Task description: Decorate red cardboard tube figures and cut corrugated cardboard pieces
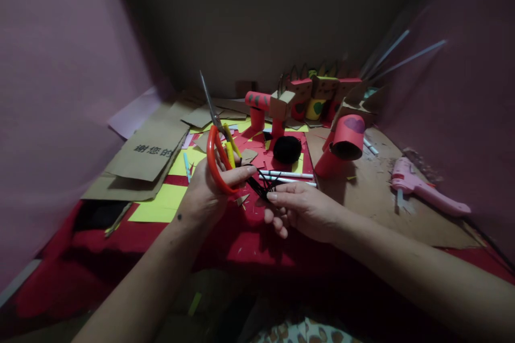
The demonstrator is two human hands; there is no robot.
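Note:
My left hand (209, 190) is closed around the red handles of a pair of scissors (215, 139), whose blades point up and away. It also pinches the end of several black yarn strands (263, 187). My right hand (301, 209) lies just right of it, fingers curled on the other end of the same strands. A black yarn ball (287, 149) sits on the red paper (249, 236) just beyond my hands. Two white pens (287, 176) lie between the ball and my right hand.
Red paper-roll figures (346, 142) and cardboard animal figures (314, 94) stand at the back right. A pink glue gun (422, 187) lies at the right on brown cardboard. Printed cardboard sheets (148, 153) and yellow paper (161, 203) lie at the left. Pink walls close in both sides.

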